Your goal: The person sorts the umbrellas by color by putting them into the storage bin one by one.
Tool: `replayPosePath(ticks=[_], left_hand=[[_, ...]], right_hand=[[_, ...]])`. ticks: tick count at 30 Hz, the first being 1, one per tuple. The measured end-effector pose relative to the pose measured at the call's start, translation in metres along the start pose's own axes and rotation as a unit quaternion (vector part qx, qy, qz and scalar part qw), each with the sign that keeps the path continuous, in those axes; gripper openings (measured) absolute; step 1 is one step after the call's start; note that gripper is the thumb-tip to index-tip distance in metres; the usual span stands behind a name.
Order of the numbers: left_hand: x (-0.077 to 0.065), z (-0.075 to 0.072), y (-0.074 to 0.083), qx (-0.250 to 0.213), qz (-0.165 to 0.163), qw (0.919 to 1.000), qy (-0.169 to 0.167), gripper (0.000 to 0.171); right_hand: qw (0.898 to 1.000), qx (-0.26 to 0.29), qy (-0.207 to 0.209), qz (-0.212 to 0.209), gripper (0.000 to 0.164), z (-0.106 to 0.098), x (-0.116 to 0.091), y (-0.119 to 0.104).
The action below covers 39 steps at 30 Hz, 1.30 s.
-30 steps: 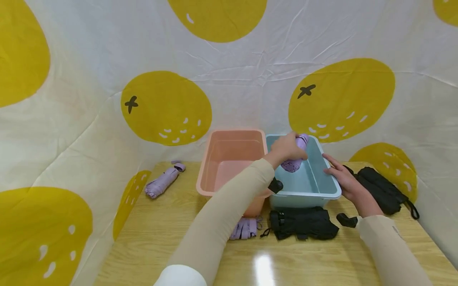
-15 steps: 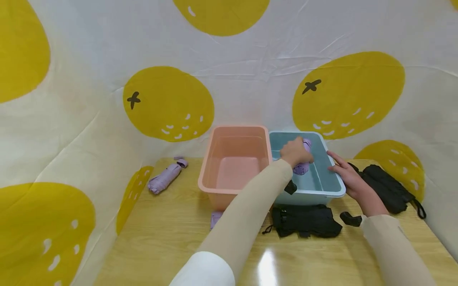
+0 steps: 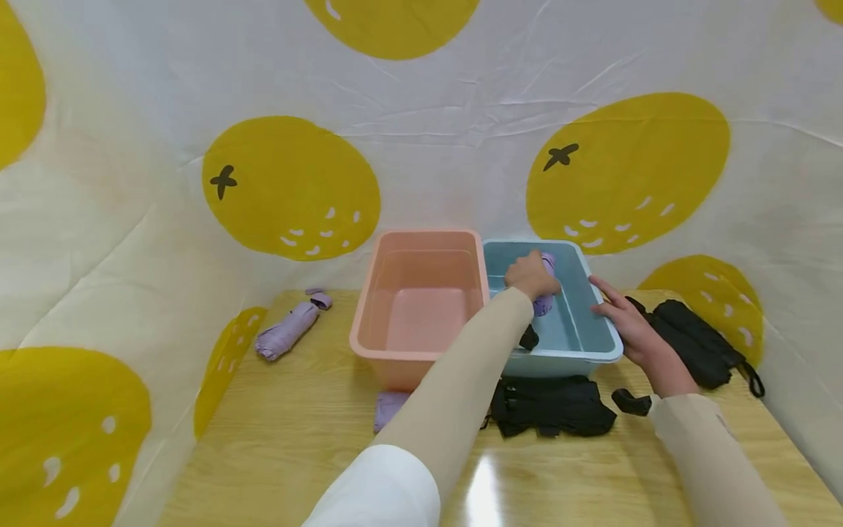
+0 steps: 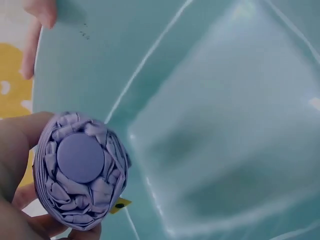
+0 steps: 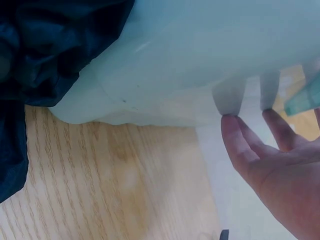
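Note:
My left hand (image 3: 530, 276) grips a folded lilac umbrella (image 3: 545, 303) inside the light blue bin (image 3: 579, 356). In the left wrist view the umbrella's round end cap (image 4: 81, 158) faces the camera, and the fingers wrap its bunched fabric above the bin's floor. My right hand (image 3: 631, 326) holds the bin's right rim, thumb over the edge. Its fingertips (image 5: 231, 125) meet the outer wall in the right wrist view. A black folded umbrella (image 3: 549, 406) lies in front of this bin, and another black umbrella (image 3: 698, 344) rests to its right.
A pink bin (image 3: 431, 356) stands against the blue one on its left. One lilac umbrella (image 3: 287, 331) lies at the table's far left; another lilac umbrella (image 3: 390, 410) is partly hidden behind my left sleeve. Patterned cloth (image 3: 428, 176) hangs behind the wooden table (image 3: 276, 439).
My left hand has lowered the lilac umbrella deeper into the blue bin. The right hand keeps its hold on the rim. The head view has shifted slightly.

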<state>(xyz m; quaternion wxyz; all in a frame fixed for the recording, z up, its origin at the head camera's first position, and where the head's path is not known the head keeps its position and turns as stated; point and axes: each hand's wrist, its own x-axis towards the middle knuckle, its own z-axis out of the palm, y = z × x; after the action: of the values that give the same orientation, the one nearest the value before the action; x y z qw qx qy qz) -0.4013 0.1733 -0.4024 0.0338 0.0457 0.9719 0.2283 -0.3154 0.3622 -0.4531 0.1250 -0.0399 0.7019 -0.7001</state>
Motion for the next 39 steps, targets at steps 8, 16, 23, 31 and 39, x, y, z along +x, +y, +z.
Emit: replayPosePath(ticks=[8, 16, 23, 31, 39], left_hand=[[0.01, 0.011, -0.004, 0.031, 0.007, 0.999, -0.033, 0.064], [0.011, 0.016, -0.005, 0.074, 0.017, 0.9967, -0.028, 0.06], [0.002, 0.026, -0.003, 0.086, 0.0, 0.9898, -0.114, 0.063], [-0.014, 0.004, -0.008, 0.094, 0.033, 0.9814, -0.164, 0.016], [-0.013, -0.022, -0.007, 0.087, 0.083, 0.9897, -0.077, 0.022]], right_hand=[[1.0, 0.007, 0.003, 0.007, 0.066, 0.0, 0.002, 0.001], [1.0, -0.012, 0.009, 0.008, 0.065, 0.002, 0.003, 0.001], [0.999, -0.039, 0.034, 0.008, 0.063, 0.005, 0.003, 0.002], [0.998, -0.042, 0.048, 0.015, 0.062, 0.012, 0.0, -0.005], [0.997, -0.05, 0.06, 0.008, 0.063, 0.011, 0.004, 0.001]])
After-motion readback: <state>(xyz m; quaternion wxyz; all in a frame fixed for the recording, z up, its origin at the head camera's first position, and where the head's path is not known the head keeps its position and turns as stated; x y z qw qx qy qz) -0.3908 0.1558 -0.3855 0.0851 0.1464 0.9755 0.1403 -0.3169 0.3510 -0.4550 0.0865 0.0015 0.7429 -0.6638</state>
